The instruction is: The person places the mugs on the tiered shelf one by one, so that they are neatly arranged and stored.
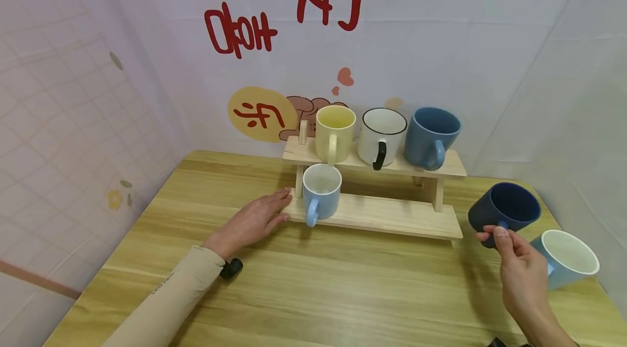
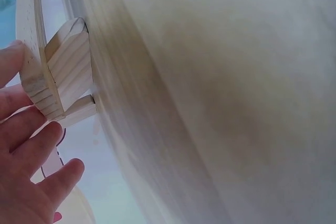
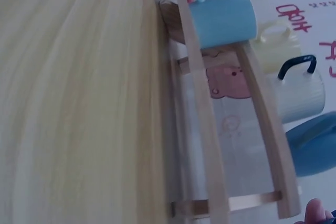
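Observation:
My right hand (image 1: 526, 268) pinches the handle of a dark navy mug (image 1: 506, 208), held to the right of a two-tier wooden rack (image 1: 392, 215). Fingers of my left hand (image 1: 252, 225) rest at the left end of the rack's lower shelf, and the left wrist view shows them spread along the wood (image 2: 37, 72). A light blue mug (image 1: 321, 194) stands on the lower shelf just beside that hand, handle toward me. On the upper shelf stand a yellow mug (image 1: 334, 135), a white mug (image 1: 382, 137) with black rim and handle, and a blue mug (image 1: 432, 137).
Behind my right hand, a pale blue mug (image 1: 563, 260) with a whitish inside stands at the table's right side. The wooden table (image 1: 303, 282) reaches back to a printed white wall cloth (image 1: 441, 42). A dark wrist device (image 1: 231, 268) sits at my left wrist.

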The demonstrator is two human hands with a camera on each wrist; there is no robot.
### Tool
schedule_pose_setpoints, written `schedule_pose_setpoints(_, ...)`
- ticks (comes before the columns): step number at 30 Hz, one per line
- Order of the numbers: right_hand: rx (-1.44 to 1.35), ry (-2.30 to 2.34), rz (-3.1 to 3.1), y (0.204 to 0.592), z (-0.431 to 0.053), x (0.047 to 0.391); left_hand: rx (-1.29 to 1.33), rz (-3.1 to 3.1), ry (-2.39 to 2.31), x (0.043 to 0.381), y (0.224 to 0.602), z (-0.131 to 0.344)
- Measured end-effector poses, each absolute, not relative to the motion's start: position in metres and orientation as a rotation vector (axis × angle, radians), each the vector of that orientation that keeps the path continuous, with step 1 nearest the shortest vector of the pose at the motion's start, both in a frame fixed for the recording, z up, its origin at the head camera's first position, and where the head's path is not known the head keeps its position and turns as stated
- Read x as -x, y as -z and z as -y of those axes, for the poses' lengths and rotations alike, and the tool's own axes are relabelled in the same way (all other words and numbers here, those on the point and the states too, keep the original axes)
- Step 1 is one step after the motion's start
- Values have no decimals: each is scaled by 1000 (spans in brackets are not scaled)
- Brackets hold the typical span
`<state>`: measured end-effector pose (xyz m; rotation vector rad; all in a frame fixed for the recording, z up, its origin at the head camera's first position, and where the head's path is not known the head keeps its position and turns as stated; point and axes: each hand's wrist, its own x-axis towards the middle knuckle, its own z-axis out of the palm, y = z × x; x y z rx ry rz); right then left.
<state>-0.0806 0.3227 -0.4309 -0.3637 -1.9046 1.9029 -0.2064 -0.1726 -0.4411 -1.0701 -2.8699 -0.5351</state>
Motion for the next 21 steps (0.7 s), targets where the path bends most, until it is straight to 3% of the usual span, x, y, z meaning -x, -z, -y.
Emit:
schedule_pose_setpoints(7, 315, -1762, 2087, 411, -310, 66, 1067, 2891, 528, 205, 436, 171)
schedule_pose_setpoints(21, 98, -1901, 2088, 397, -271, 56, 1059, 2891, 553, 204, 434, 170)
